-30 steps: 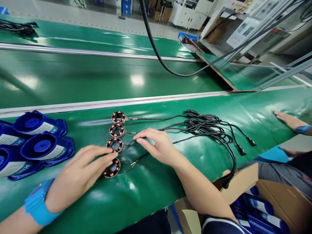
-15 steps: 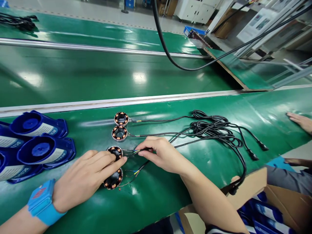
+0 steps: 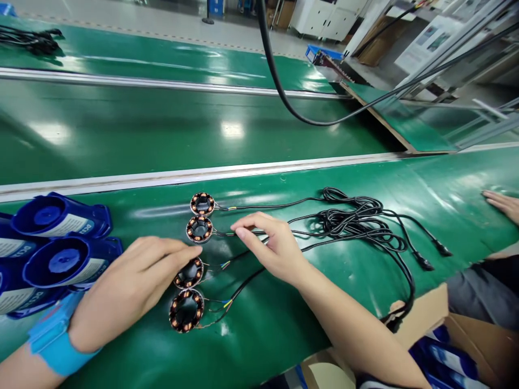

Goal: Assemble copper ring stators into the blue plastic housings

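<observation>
Four-part row aside, several ring-shaped motor stators with copper windings lie on the green bench, the nearest stator lowest in view. My left hand, wearing a blue wristband, reaches over the third stator with fingers stretched out; its thumb is hidden. My right hand hovers above the wires, thumb and forefinger apart, holding nothing. Beneath and beside it run black cables whose coloured thin wires meet the stators. Two more stators, a second one and the farthest, sit behind.
Blue plastic housings stand at left. Coiled black cables with plugs lie at right. A cardboard box holds blue parts at lower right. Another person's hand rests on the bench. A thick black cable hangs overhead.
My right hand has let go of the third stator's wires and opened. My left hand has drawn back to the left, uncovering the nearest stator. The view has shifted slightly.
</observation>
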